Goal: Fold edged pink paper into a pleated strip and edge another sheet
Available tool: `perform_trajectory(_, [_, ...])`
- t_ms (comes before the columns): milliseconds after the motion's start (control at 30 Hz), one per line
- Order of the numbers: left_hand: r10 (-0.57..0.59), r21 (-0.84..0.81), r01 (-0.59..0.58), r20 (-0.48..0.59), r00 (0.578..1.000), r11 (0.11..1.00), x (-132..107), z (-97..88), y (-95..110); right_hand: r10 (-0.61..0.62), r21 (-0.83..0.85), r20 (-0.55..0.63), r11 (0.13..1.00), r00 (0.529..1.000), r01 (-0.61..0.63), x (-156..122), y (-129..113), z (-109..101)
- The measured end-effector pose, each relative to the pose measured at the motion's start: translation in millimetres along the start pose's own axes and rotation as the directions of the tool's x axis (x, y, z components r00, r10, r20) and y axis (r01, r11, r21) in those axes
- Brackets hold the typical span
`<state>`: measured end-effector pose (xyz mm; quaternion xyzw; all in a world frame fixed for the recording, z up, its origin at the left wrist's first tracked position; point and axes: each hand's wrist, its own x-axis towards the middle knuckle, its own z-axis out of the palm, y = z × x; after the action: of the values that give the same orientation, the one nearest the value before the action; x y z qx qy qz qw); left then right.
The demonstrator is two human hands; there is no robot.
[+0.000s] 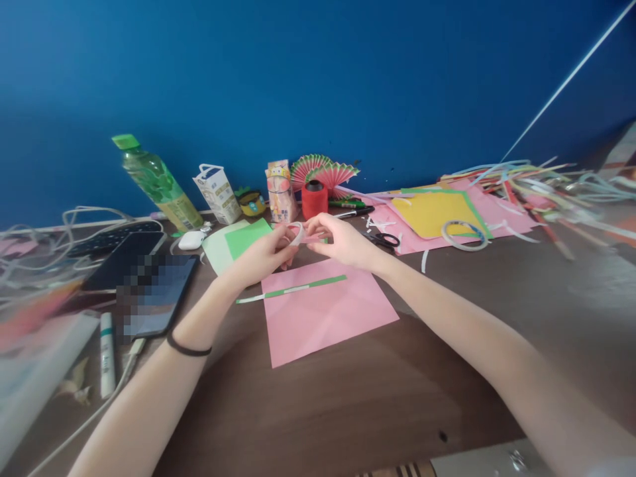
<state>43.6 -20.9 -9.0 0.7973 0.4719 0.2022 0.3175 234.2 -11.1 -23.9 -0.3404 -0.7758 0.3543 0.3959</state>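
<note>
My left hand (265, 255) and my right hand (338, 242) meet above the far edge of a pink paper sheet (322, 315) on the brown desk. Between their pinched fingers is a small white roll of tape (297, 233); both hands are closed on it. A thin green and white paper strip (293, 289) lies across the top of the pink sheet, just below my hands. A black hair band circles my left wrist.
Green paper sheets (238, 242), a green bottle (156, 182), cartons (217, 192), a red spool (315, 199) and paper fans (322, 171) stand behind. Scissors (382, 240), a tape ring (464, 235), yellow and pink sheets (432, 212) and paper strips lie right. A phone (154, 295), a marker (106, 354) and cables lie left.
</note>
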Motion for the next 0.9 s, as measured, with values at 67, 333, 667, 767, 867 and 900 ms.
perform_trajectory(67, [-0.009, -0.001, 0.009, 0.005, 1.0, 1.0, 0, 0.8, 1, 0.016, -0.003, -0.05, 1.0, 0.999, -0.016, 0, 2, 1])
perform_trajectory(333, [-0.075, -0.045, 0.077, 0.041, 0.996, 0.996, 1, 1.3, 2, 0.073, -0.082, -0.104, 0.993, 0.992, -0.082, -1, -2, 2])
perform_trajectory(667, [-0.024, -0.121, 0.032, 0.068, 0.997, 0.992, 1, 0.0, 3, 0.014, -0.037, -0.17, 0.999, 0.985, -0.02, -2, -10, 4])
perform_trajectory(767, [-0.026, -0.162, 0.042, 0.099, 0.995, 0.986, 0, -0.2, 4, 0.03, 0.01, -0.181, 1.0, 0.983, -0.029, -2, -11, 3])
perform_trajectory(867, [-0.027, -0.177, 0.048, 0.116, 0.993, 0.983, 0, 0.3, 4, 0.01, 0.086, -0.166, 0.996, 0.986, 0.004, -1, -9, 2])
perform_trajectory(900, [-0.03, -0.176, 0.051, 0.118, 0.993, 0.983, 0, 0.6, 3, 0.003, 0.095, -0.153, 0.995, 0.988, 0.011, -1, -9, 2])
